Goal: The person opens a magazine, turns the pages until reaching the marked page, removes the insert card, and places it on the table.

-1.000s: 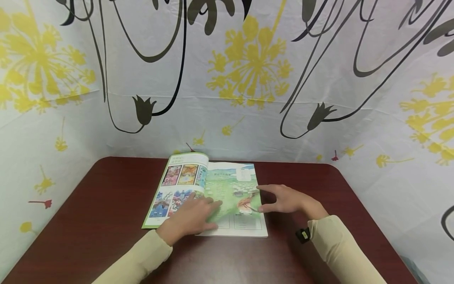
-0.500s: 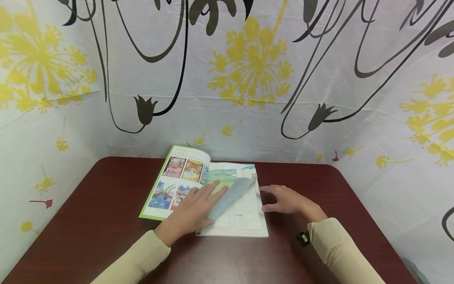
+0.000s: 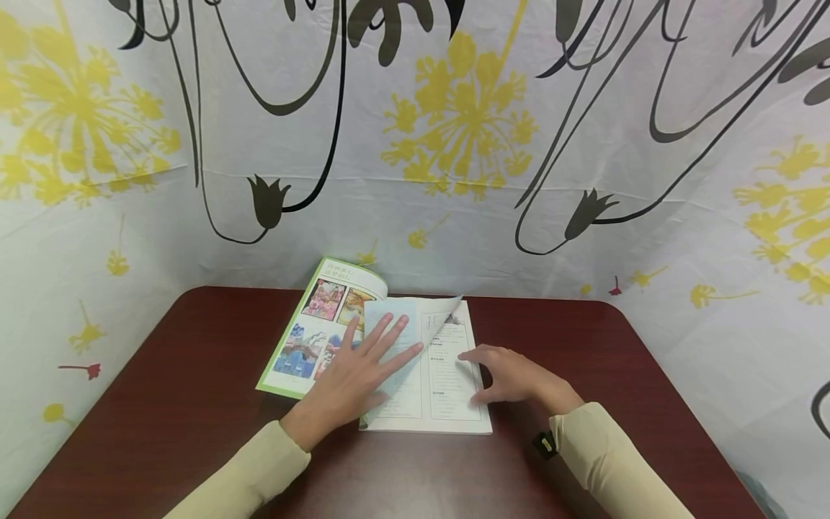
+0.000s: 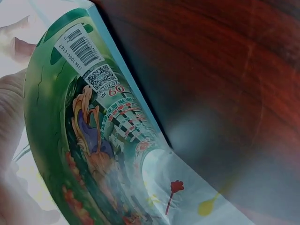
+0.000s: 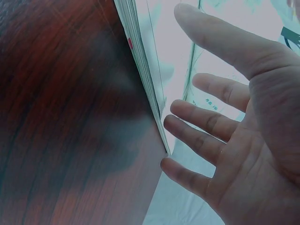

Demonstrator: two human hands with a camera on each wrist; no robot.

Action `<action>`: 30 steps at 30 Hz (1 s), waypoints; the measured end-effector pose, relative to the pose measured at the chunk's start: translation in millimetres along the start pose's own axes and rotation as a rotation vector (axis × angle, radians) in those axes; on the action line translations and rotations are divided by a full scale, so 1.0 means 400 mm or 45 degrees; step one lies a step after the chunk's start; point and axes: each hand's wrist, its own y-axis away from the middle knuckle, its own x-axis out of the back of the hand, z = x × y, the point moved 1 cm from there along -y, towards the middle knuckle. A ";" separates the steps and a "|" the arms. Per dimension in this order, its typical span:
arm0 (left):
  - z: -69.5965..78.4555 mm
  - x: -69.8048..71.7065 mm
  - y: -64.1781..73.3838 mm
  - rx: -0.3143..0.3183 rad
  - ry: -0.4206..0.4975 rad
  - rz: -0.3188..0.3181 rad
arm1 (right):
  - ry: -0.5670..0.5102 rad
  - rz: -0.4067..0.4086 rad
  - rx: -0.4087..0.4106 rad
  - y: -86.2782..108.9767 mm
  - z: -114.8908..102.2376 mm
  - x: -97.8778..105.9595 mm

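An open magazine [image 3: 454, 404] lies on the dark red table, its left side raised and curved, with framed colour pictures [image 3: 300, 349]. A loose leaf [image 3: 431, 313] lies partly folded over to the left, its upper corner lifted. Over this leaf my left hand [image 3: 353, 378] spreads straight fingers. Its left wrist view shows the green cover [image 4: 51, 112] with a barcode [image 4: 82, 49], bent up beside the hand. My right hand [image 3: 519, 378] hovers at the magazine's right edge, thumb and fingers apart; in the right wrist view nothing sits between them, near the stacked page edges [image 5: 140, 61].
The table [image 3: 162, 404] extends left, right and in front of the magazine. A white cloth [image 3: 415, 216] with yellow and grey plant prints hangs behind and at both sides. A small black device [image 3: 545, 445] sits at the right wrist.
The green illustrated leaf has been turned leftward, uncovering a white text page. My left fingers have spread over it. The right hand has shifted slightly left over the page edge.
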 end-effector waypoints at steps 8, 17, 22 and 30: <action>-0.001 -0.008 -0.007 -0.068 0.040 -0.031 | 0.033 -0.091 -0.015 0.001 -0.007 -0.004; 0.008 -0.008 -0.021 -0.126 0.068 -0.169 | 0.042 -0.110 -0.038 0.009 -0.012 -0.014; 0.015 -0.007 -0.026 -0.136 0.058 -0.276 | 0.098 -0.083 0.002 0.013 -0.012 -0.024; 0.017 -0.009 -0.028 -0.088 0.080 -0.376 | 0.179 -0.033 0.044 0.018 -0.016 -0.032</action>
